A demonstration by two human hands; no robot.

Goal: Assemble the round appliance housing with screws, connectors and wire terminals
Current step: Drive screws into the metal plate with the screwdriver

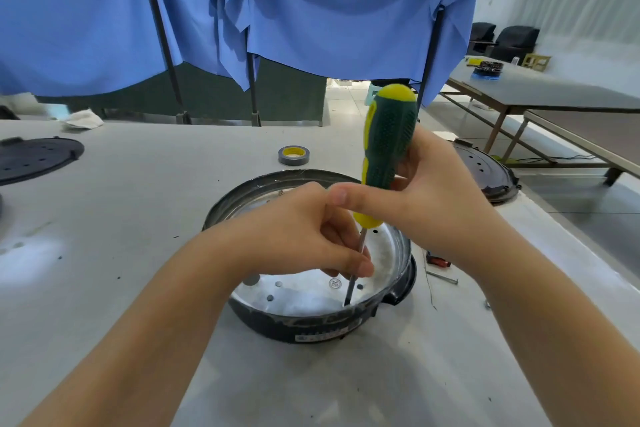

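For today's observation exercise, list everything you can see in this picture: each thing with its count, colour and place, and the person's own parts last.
Round housing: 1, black with a silver inner plate, centre of the table.
Screwdriver: 1, green and yellow handle, upright, tip down near the plate's near edge.
Tape roll: 1, grey with yellow core, beyond the housing.
Round black covers: 2, one at the far left, one at the right edge.
Small red-handled tool: 1, right of the housing.
Long screw: 1, silver, beside that tool.
White cloth: 1, far left edge.
Table: 1, pale grey.
Blue curtain: hanging behind.
Hands: left pinches the shaft; right grips the handle.
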